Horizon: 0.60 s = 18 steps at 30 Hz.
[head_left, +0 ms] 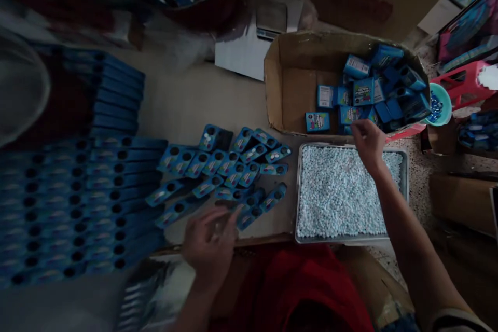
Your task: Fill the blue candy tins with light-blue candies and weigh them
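Observation:
My right hand (369, 144) is at the near wall of a cardboard carton (291, 132), above the far edge of a metal tray (297, 192). Its fingers are drawn together beside a small blue printed box (349, 114); whatever they pinch, if anything, is hidden. Small pale blue and white pellets (342, 192) fill the tray. Lower left, my left hand (210, 241) is curled and slightly blurred, its contents unclear. Just beyond it lies a cluster of small blue boxes (235, 174) with round holes, some showing white pieces inside.
Rows of stacked blue boxes (78, 197) cover the left side. A small scale (271, 19) and white sheet (237, 54) lie at the back, near a dark red tub (210, 13). A turquoise bowl (447, 104) and pink stool (469, 83) stand at right.

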Tool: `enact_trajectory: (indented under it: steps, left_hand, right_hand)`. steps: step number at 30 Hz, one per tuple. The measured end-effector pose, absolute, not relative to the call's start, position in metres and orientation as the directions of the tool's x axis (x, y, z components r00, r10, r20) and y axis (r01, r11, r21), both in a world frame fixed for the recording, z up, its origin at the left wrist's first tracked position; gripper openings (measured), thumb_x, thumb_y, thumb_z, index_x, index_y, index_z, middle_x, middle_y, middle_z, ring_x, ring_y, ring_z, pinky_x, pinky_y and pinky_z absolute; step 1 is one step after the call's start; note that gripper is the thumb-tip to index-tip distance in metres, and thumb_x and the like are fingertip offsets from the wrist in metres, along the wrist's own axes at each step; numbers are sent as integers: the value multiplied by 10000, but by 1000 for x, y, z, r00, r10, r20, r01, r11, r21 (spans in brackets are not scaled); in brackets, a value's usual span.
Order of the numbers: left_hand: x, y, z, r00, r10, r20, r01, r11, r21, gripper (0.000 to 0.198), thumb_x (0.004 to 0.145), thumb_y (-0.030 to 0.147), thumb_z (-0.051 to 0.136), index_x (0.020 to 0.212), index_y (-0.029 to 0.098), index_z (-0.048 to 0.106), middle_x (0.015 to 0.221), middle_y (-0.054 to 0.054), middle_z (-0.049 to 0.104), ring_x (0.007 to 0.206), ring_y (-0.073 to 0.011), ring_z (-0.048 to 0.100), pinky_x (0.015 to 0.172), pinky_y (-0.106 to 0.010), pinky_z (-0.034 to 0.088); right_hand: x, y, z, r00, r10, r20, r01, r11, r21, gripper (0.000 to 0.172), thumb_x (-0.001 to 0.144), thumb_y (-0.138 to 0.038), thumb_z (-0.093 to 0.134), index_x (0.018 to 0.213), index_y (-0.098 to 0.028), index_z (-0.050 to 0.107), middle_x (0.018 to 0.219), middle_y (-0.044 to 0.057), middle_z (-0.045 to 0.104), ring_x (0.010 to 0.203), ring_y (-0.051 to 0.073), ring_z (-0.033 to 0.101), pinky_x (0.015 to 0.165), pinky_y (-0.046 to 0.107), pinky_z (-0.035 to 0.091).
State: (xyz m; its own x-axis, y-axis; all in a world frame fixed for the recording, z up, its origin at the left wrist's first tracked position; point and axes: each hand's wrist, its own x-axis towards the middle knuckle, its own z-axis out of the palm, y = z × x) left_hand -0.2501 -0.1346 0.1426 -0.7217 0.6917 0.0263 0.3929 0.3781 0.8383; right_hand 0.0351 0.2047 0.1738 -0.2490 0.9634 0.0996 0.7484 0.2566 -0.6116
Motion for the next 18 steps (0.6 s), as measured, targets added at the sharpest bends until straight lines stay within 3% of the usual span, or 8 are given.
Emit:
enact_trajectory:
  steps: [1,3,6,8,10,14,18]
  left_hand:
    - [-264,-93,154,-683,715,148,509,321,798,217,853,411,859,979,318,709,988,-22,696,1033,-324,676,1084,-610,535]
    - [-279,14,159,-515,832,205,603,182,777,139,881,363,845,947,297,742,980,-43,724,1048,-326,686,1101,-565,526]
    - [-259,177,124,-148,988,37,550,51,833,307,706,299,978,820,236,700,959,-85,711,1140,-374,677,1163,-532,485]
    - [-229,247,85,29,988,-152,529,114,841,535,490,297,1074,638,230,564,849,-89,681,1109,-400,689,1124,-511,512]
    - [-204,277,48,124,959,-255,532,153,833,661,388,287,1085,559,250,448,787,-78,661,1108,-419,699,1095,-510,533]
    - [-213,271,13,149,947,-286,515,173,840,673,248,72,1013,501,253,416,662,-32,590,1056,-435,713,1079,-530,525]
    - [-270,261,26,96,970,-223,451,158,878,586,300,177,1020,612,256,531,734,-10,629,971,-339,725,959,-391,560]
  right_hand:
    - [25,233,167,-263,962,67,780,253,-573,212,1015,-328,592,1064,-228,773,1031,99,799,944,288,727,931,439,566]
    - [-2,288,148,-373,928,-27,830,321,-456,298,971,-190,576,1200,-199,766,1130,124,804,1055,311,729,994,460,560]
    - [-47,350,114,-567,797,-207,819,520,-243,579,850,-55,652,1425,-114,670,1428,224,704,1328,397,640,1147,577,495]
    - [-68,374,90,-610,729,-310,787,604,-129,773,767,-57,768,1518,-82,589,1513,268,634,1425,462,560,1240,718,357]
    - [-78,384,69,-620,694,-364,763,642,-75,963,692,-107,870,1585,-87,512,1525,276,614,1440,488,538,1265,806,227]
    - [-74,380,55,-636,714,-292,764,635,-114,1138,660,-253,949,1648,-93,407,1517,266,600,1437,476,540,1308,787,138]
    - [-67,356,100,-511,859,-24,825,483,-295,1168,790,-412,883,1722,-123,241,1617,258,480,1513,473,455,1311,733,248]
